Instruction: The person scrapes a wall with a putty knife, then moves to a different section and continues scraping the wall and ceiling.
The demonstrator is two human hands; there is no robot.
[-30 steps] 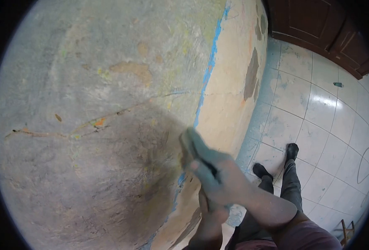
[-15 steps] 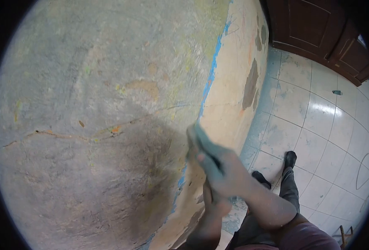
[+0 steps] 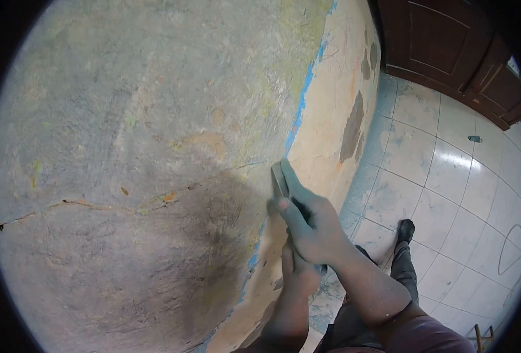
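My right hand (image 3: pixel 314 226) is wrapped round a scraper (image 3: pixel 279 180), its forefinger stretched along the flat blade toward the wall. Only a narrow part of the tool shows; most of its handle is hidden in the grip. Below it, my left hand (image 3: pixel 299 272) is closed too, seemingly round the lower end of the same tool, though its fingers are mostly covered. The tip meets the wall (image 3: pixel 154 129) at the blue paint edge (image 3: pixel 303 97), close to where a long crack (image 3: pixel 96 207) runs in. Greyish dust coats both hands.
Cream paint with bare grey patches (image 3: pixel 352 126) covers the wall's lower strip. Dusty white floor tiles (image 3: pixel 413 153) lie to the right, with a small object (image 3: pixel 475 139) and a thin cable (image 3: pixel 501 253) on them. Dark wooden furniture (image 3: pixel 443 41) stands at the far end.
Both hands and the scraper have shifted slightly, the tip now a little higher and to the right along the paint edge. The view has moved a little.
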